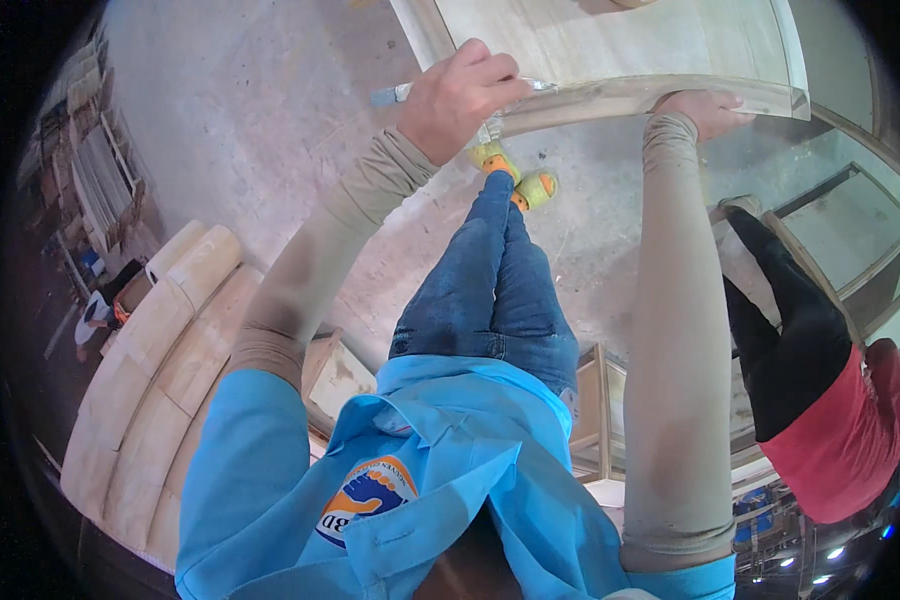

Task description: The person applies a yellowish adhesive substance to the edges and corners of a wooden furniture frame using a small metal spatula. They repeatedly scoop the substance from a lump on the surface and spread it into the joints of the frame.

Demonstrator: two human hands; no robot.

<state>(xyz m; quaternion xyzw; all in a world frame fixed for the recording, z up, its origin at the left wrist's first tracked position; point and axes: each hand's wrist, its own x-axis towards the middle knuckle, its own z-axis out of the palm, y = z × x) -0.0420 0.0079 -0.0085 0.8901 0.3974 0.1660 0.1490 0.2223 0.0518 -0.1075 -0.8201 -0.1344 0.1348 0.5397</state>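
Observation:
A pale wooden furniture piece (670, 40) with a curved front edge stands at the top of the view. Along that edge runs a thin brownish strip (610, 98). My left hand (460, 95) is closed around a slim tool (402, 92) with a blue-grey end, at the strip's left end; its exact kind is unclear. A thin shiny bit shows past the fingertips, against the edge. My right hand (705, 112) grips the strip and edge near the right corner, its fingers partly hidden.
To the right another person (820, 350) in red and black bends among wooden frames (840, 230). Curved wooden panels (160, 370) stand at lower left. Farther left are stacked boards (100, 175) and one more person (95, 315). My yellow shoes (535, 190) rest on the concrete floor (260, 130).

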